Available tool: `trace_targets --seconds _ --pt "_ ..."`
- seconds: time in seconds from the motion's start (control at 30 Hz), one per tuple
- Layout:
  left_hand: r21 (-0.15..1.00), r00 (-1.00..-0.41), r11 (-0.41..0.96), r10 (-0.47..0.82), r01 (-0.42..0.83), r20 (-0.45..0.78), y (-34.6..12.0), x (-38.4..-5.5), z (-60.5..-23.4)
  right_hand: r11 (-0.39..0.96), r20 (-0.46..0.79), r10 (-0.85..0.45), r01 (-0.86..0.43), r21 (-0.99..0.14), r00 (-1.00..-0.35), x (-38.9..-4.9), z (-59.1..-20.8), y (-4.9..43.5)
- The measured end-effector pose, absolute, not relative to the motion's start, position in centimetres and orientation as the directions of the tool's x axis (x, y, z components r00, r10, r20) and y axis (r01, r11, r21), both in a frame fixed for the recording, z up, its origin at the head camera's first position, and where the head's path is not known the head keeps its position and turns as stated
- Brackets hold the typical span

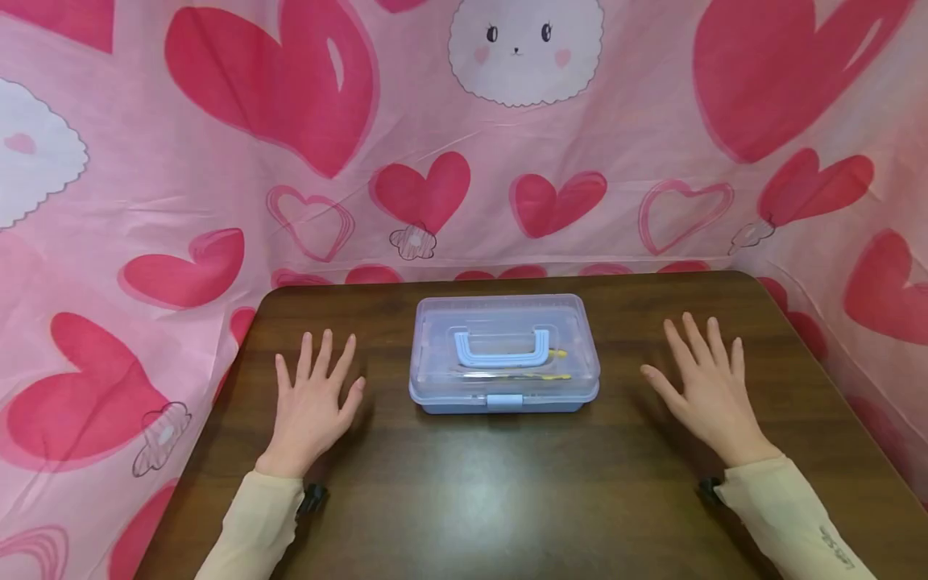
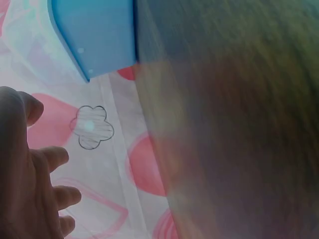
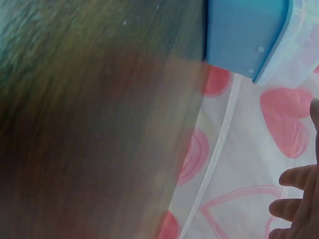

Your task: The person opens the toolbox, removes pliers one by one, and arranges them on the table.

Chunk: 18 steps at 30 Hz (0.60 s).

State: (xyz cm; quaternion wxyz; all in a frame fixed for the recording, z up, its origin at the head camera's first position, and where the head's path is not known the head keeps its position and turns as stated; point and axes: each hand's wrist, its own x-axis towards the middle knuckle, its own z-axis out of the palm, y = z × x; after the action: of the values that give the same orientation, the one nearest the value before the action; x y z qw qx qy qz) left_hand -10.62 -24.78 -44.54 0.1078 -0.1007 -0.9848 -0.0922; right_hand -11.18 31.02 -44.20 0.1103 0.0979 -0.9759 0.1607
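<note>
A plastic storage box (image 1: pixel 506 399) with a blue base, a clear lid and a light blue handle (image 1: pixel 503 359) stands on the table. Its lid is down, with a blue latch (image 1: pixel 504 402) at the front. Through the lid, thin yellow-tipped items show; their kind is hidden. My left hand (image 1: pixel 312 407) is left of the box, palm down with fingers spread, holding nothing. To the right of it, my right hand (image 1: pixel 710 395) is spread the same way and apart from the box. Both wrist views show the box's blue side (image 2: pixel 99 40) beyond the fingers.
The dark wood table (image 1: pixel 464 491) has rounded far corners. Pink cloth (image 1: pixel 500 137) with hearts hangs behind it and along both sides. A black strap (image 1: pixel 313 498) shows at my left wrist and another black band (image 1: pixel 710 490) at my right.
</note>
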Motion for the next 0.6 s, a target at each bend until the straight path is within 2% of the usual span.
trace_targets --seconds 0.6 --pt "0.152 -0.953 0.96 0.197 0.235 0.23 -24.09 -10.7 -44.58 0.923 0.253 -0.166 -0.24 -0.299 -0.953 -11.28 -43.97 30.57"
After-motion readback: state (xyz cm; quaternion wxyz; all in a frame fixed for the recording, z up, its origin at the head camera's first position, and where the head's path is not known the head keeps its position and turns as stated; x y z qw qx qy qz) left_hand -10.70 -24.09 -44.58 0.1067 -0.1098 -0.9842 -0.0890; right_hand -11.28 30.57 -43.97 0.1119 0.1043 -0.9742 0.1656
